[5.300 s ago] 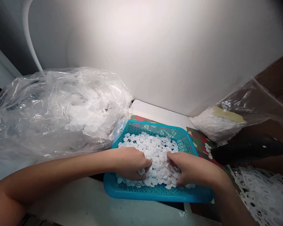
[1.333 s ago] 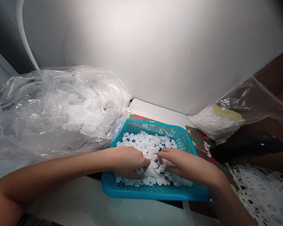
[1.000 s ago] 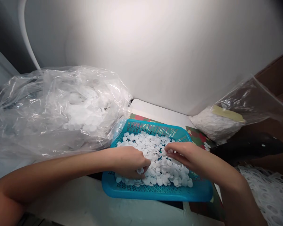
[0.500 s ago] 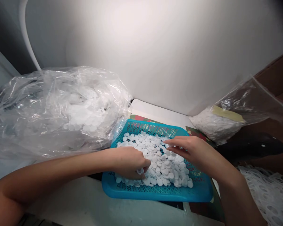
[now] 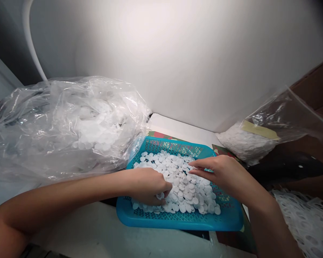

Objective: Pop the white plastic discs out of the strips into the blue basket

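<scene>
One large, crumpled, clear plastic bag (image 5: 56, 157) lies at far L; contents incl. a heap of white pcs., mostly blurred by the film.

Next, the left hand (image 5: 150, 184), fingers curled in tight w/ at least 1 disc showing at the fingertips; total qty. in the fist hidden. The fist sits low over the near-L part of a blue, rectangular, perforated plastic basket (image 5: 174, 224), the clear bag's R edge reaching its L rim.

Small, flat, round white discs (image 5: 188, 191) are in the basket, loose & overlapping, heaped deepest at centre & near R. Handling (est.): each v. light, thin, prob. flexible; smooth faces may slide or cling in stacks. Not judged fragile, but edges could crease. Recommended hold: thumb & index on opp. edges, 1 pc. at a time; for qty., cup from below.

The right hand (image 5: 226, 173) is over the basket's R side, thumb & index tips a narrow gap apart at the pile; can't tell if a disc sits btwn. them.

Further R: a clear plastic bag of white mat'l w/ yellow label (image 5: 261, 129), a long black object (image 5: 288, 166) (ID unclear), then white sheets w/ round holes (image 5: 309, 225), nearest the R forearm.
</scene>
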Available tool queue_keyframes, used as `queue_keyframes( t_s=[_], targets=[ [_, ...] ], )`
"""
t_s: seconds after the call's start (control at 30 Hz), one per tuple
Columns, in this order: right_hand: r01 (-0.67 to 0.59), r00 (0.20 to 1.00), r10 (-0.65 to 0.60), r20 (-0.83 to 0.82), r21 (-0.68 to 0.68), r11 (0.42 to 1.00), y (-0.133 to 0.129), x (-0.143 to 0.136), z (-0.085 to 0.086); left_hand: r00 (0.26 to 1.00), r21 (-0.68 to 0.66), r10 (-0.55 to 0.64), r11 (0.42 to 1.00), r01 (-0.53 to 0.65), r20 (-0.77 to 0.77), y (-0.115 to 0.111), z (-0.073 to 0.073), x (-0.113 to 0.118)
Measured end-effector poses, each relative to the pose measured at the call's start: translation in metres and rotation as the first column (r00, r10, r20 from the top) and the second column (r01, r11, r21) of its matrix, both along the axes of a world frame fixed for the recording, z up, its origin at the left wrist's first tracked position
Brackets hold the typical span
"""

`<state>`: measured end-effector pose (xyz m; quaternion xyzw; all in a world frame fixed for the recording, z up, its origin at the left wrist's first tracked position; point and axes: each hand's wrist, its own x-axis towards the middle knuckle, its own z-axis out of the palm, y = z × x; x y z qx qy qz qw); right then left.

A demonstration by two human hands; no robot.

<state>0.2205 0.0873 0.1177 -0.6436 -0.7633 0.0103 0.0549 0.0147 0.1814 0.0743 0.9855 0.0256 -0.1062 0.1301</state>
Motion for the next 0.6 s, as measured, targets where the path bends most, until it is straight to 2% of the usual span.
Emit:
queue_keyframes(
  t_s=[0.27, 0.6],
  targets=[
    [0.001, 0.986, -0.010, 0.165, 0.052, 0.999, 0.0037, -0.0004, -0.0038, 1.000, -0.021, -0.002, 1.000, 0.002, 0.010, -0.0008, 0.0006, -0.0003],
    [0.006, 0.994, -0.016, 0.110, 0.098, 0.995, 0.0044, -0.0050, -0.0033, 1.000, -0.022, -0.003, 1.000, 0.003, 0.012, -0.0007, 0.0003, -0.0003]
  ],
)
